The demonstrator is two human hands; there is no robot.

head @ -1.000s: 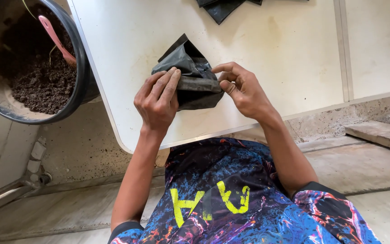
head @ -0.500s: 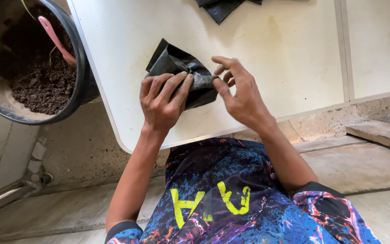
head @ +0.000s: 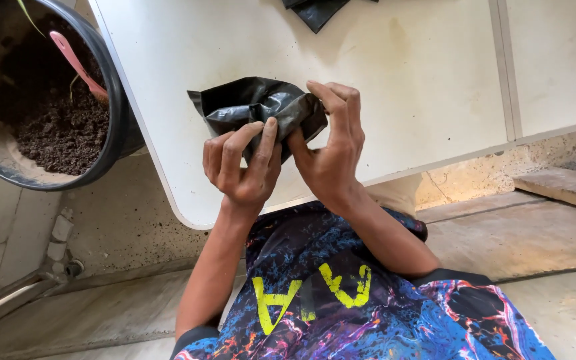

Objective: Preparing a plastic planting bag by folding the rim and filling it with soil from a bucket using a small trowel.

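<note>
Both hands, left hand (head: 241, 163) and right hand (head: 331, 147), pinch the crumpled black plastic bag (head: 255, 107) with closed fingers; it looks unopened and unfilled, the dark soil in the round black tub (head: 61, 127) apart.

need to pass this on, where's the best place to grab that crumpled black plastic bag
Probably the free far-left corner of the black plastic bag, coming from the left over the white table. That end sticks out uncovered, while the left hand and right hand pinch the near and right edges.

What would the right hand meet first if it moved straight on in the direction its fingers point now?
The right hand already grips the crumpled black plastic bag, so that comes first. Beyond it lies the white table, probably, though depth is unclear.
</note>
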